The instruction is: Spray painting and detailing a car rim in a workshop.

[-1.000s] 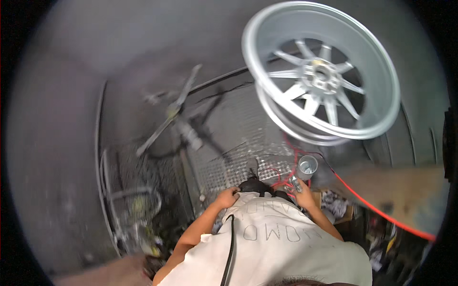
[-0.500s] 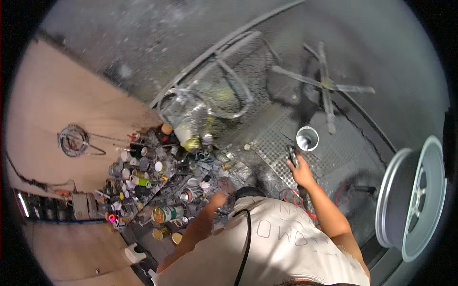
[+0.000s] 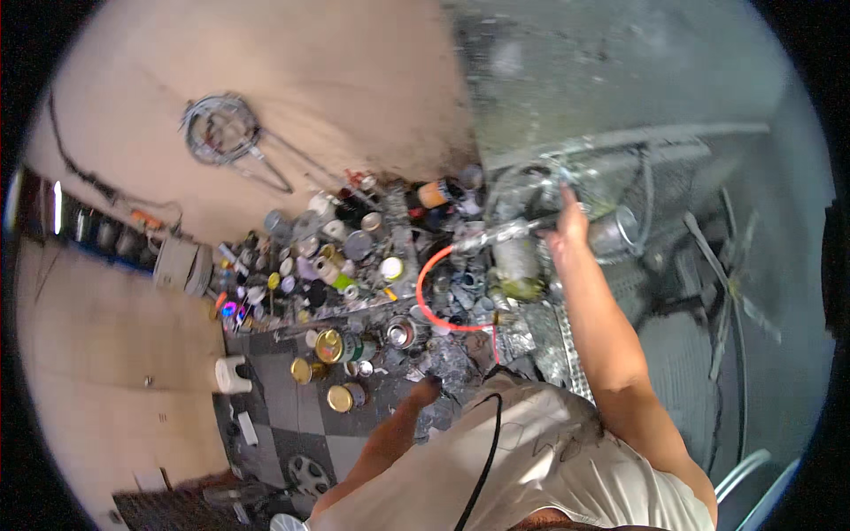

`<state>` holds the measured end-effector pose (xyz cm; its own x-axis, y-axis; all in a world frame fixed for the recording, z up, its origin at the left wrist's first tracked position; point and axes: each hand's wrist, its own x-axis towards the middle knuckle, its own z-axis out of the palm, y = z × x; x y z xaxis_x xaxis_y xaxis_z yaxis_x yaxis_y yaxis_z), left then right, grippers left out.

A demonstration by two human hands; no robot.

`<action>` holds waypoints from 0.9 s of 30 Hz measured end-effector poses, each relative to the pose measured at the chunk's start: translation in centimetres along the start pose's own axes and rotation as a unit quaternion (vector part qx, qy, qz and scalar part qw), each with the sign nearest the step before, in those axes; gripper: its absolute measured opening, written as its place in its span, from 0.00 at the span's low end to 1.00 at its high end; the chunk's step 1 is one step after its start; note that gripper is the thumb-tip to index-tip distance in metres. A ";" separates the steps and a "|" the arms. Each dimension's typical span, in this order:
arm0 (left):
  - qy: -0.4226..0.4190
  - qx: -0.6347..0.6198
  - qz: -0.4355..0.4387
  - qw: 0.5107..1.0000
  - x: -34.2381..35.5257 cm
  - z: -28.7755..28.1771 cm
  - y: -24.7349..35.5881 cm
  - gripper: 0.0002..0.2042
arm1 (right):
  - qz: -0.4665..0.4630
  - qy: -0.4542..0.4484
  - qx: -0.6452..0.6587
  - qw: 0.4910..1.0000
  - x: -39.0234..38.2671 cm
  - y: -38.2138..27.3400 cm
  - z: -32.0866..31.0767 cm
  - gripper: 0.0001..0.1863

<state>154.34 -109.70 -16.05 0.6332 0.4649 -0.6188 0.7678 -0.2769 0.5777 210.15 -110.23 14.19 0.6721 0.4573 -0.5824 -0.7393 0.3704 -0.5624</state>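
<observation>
My right hand (image 3: pixel 571 221) reaches forward to the right of centre, closed on a metal spray gun (image 3: pixel 549 221). A silver cup (image 3: pixel 611 233) is at the gun's right, and a curved orange hose (image 3: pixel 425 279) trails from it. My left hand (image 3: pixel 425 387) is low at the centre, near a heap of paint-stained containers; blur and shadow hide what its fingers are doing. A pale, overspray-coated cylinder (image 3: pixel 521 261) stands just below the gun.
Many cans and jars (image 3: pixel 328 265) crowd the stained surface at left centre. Gold-lidded cans (image 3: pixel 343 398) sit lower. A coiled hose (image 3: pixel 221 128) hangs on the beige wall, a white stool (image 3: pixel 232 374) stands lower left, and a cross-shaped metal stand (image 3: pixel 708 248) is at right.
The view has swung left from the wheel rim and dark booth to the clutter and beige wall. My right hand has risen forward with the spray gun and cup.
</observation>
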 end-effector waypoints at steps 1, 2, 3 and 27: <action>0.012 0.032 -0.046 0.998 0.4 0.7 -0.4 0.21 | 0.013 0.007 0.004 1.000 0.5 0.4 1.2 0.46; 0.040 0.006 -0.032 0.999 0.6 1.5 -0.6 0.21 | 0.017 0.028 -0.003 0.999 1.2 0.6 2.1 0.47; 0.044 0.037 -0.016 0.998 0.5 2.5 -0.6 0.21 | 0.015 0.035 -0.012 0.999 1.5 0.8 2.8 0.45; 0.152 -0.064 -0.053 0.985 0.2 -6.9 7.8 0.13 | -0.077 -0.208 -0.518 0.826 -14.0 5.8 -23.5 0.28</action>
<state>159.73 -106.00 -8.02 0.4772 0.7211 -0.5022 0.7969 -0.1143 0.5932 197.42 -133.46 5.29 0.5229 0.7875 -0.3261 -0.0701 -0.3416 -0.9372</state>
